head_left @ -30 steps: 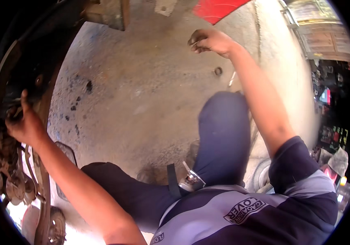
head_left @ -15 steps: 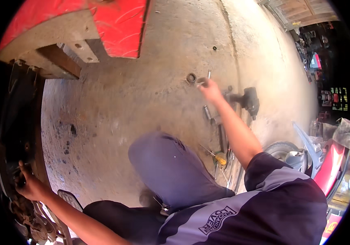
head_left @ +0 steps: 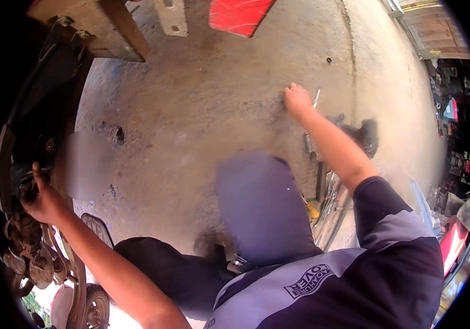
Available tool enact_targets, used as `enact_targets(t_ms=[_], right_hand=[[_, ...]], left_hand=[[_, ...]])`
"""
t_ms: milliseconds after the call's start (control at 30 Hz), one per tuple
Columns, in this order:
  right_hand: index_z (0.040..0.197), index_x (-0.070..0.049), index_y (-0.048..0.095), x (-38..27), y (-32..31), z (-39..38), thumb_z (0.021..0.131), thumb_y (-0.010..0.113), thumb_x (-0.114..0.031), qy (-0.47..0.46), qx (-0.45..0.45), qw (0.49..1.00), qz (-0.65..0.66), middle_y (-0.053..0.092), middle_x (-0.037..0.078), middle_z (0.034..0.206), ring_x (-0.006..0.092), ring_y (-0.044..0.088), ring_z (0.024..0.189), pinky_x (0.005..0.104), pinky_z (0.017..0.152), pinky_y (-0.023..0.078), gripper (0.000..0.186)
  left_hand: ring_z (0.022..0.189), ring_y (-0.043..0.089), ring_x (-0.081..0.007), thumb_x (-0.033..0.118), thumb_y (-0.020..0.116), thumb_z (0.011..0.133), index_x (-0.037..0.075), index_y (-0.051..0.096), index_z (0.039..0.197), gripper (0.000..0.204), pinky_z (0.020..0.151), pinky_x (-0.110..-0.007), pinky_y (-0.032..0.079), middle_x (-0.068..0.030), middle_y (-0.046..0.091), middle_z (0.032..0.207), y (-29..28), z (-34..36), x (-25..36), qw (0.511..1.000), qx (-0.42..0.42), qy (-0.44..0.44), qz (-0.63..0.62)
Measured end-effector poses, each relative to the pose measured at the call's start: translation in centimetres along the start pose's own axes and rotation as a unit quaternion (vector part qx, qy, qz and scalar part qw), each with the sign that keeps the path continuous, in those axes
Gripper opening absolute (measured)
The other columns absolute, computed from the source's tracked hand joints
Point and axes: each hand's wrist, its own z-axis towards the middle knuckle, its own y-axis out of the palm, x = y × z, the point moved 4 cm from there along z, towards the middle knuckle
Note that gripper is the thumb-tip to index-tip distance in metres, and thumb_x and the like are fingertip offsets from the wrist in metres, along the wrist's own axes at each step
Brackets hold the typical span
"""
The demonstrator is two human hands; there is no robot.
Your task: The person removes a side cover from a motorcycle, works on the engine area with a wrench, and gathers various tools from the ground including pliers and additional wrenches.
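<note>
The left hand (head_left: 43, 202) was at the mechanical assembly (head_left: 40, 267); its grip could not be determined. The right hand (head_left: 298, 100) was curled narrow, contents hidden. Just right of that grip lay a slim silver tool (head_left: 316, 97); below it, a metal cylinder (head_left: 308, 143).

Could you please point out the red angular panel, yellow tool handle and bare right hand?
Red angular panel (head_left: 240, 17): head view, middle of its face.
Yellow tool handle (head_left: 313, 211): head view, its visible middle.
Bare right hand (head_left: 298, 102): head view, its back.
</note>
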Motion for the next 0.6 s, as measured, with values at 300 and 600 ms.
enact_targets(t_ms=[300, 600], right_hand=[[0.108, 0.001, 0.068, -5.9, -10.0, -1.3, 0.096, 0.063, -0.021, 0.055, 0.011, 0.869, 0.492, 0.073, 0.012, 0.098, 0.0198, 0.067, 0.081, 0.0365, 0.075, 0.054, 0.025], [0.119, 0.001, 0.064, -21.8, -33.2, -5.1, 0.102, 0.060, -0.022, -0.236, -0.155, 0.736, 0.615, 0.067, 0.005, 0.091, 0.0102, 0.058, 0.071, 0.0280, 0.065, 0.052, 0.029]], left_hand=[[0.069, 0.068, -0.0253, 0.044, 0.090, 0.075, -0.002, 0.075, 0.084, 0.050, 0.070, -0.038, 0.055, -0.0141, 0.074, 0.081, -2.5, -0.6, 4.3, 0.990, 0.029, 0.116, 0.075], [0.075, 0.071, -0.0398, 0.044, 0.067, 0.091, 0.004, 0.078, 0.083, 0.042, 0.067, -0.047, 0.053, -0.0187, 0.073, 0.077, -2.2, -2.0, 6.3, 0.988, -0.105, 0.011, 0.114]])
